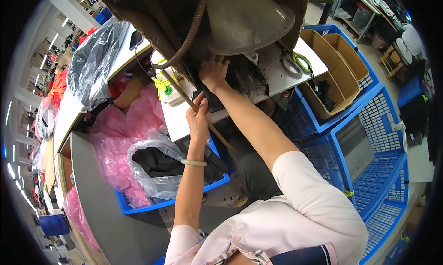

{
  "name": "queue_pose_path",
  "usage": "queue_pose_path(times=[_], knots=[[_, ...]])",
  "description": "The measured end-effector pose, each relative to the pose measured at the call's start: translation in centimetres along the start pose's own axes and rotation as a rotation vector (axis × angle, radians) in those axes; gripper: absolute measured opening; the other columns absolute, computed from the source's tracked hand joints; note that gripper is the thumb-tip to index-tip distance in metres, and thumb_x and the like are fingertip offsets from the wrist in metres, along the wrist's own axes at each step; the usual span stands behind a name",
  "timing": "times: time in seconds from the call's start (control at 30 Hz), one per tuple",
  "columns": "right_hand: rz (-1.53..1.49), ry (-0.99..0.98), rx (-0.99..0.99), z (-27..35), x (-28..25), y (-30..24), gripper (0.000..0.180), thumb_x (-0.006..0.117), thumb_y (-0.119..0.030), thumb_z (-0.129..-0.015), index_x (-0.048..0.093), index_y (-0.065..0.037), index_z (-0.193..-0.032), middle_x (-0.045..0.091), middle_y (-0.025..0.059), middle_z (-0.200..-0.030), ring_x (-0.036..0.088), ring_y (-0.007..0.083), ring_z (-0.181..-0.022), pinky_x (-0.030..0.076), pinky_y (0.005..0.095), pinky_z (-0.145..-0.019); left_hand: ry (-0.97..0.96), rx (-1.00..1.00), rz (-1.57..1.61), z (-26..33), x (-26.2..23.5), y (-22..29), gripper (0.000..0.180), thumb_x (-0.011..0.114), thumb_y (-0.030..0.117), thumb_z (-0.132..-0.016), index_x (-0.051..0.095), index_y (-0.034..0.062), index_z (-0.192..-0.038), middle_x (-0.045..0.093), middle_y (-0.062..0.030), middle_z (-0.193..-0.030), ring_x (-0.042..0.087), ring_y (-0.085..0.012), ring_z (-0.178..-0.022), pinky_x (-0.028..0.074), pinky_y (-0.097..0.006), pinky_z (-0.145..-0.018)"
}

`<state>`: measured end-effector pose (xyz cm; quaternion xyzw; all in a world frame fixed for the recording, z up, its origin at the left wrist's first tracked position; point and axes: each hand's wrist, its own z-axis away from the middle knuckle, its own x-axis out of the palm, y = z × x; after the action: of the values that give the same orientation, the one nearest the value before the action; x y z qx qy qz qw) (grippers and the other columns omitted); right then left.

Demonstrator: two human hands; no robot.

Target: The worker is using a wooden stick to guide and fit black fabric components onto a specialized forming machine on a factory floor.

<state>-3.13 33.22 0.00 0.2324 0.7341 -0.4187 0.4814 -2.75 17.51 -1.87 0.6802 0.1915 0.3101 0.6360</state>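
My left hand (pixel 197 119), with a pale bangle on its wrist, is wrapped round a thin brown stick (pixel 218 136) that slants from the table edge down toward my lap. My right hand (pixel 213 75) reaches in under a dark machine housing (pixel 161 23), just below a cloudy, translucent dome-shaped cover (pixel 249 23). Its fingers look stretched forward and slightly apart; the fingertips are partly hidden in shadow. Dark material (pixel 247 78) lies beside it on the white tabletop (pixel 177 124). A ribbed hose (pixel 191 29) curves down the housing's left side.
Left of me, a blue crate (pixel 170 202) holds pink plastic and a clear bag of black fabric (pixel 159 161). At right stand blue crates (pixel 339 145), one with an open cardboard box (pixel 348 96). A phone (pixel 135 40) rests on the left table. A ring-shaped roll (pixel 290 66) lies on the white tabletop.
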Motion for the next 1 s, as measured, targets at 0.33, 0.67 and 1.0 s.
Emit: queue_pose_path(times=[0.33,0.67,1.0], knots=[[-0.189,0.031,0.069,-0.5,0.4,1.4,0.042,0.037,-0.027,-0.087,0.064,-0.001,-0.106,0.051,0.0219,-0.127,0.042,0.0455,-0.12,0.026,0.0598,-0.099,0.005,-0.071,0.153,2.4,2.6,2.2,0.053,0.059,0.004,-0.086,0.037,-0.0066,-0.133,0.055,-0.0075,-0.063,0.061,-0.0182,-0.047,0.044,-0.024,-0.038],[-0.128,0.224,-0.08,0.6,-1.0,3.4,0.035,0.044,-0.029,-0.087,0.064,-0.006,-0.103,0.061,0.0175,-0.111,0.05,0.0357,-0.117,0.029,0.0639,-0.097,0.101,0.02,0.114,2.4,2.9,3.6,0.052,0.061,-0.003,-0.081,0.037,-0.0116,-0.126,0.053,-0.0071,-0.066,0.06,-0.0185,-0.046,0.038,-0.023,-0.032],[-0.436,0.309,-0.194,7.5,-3.5,3.4,0.038,0.055,-0.041,-0.086,0.063,-0.019,-0.115,0.051,0.0095,-0.129,0.04,0.0331,-0.126,0.023,0.0624,-0.103,0.17,0.096,0.005,-1.0,5.3,2.2,0.033,0.058,0.003,-0.086,0.046,-0.0124,-0.113,0.056,-0.0101,-0.065,0.056,-0.0167,-0.042,0.038,-0.025,-0.032]])
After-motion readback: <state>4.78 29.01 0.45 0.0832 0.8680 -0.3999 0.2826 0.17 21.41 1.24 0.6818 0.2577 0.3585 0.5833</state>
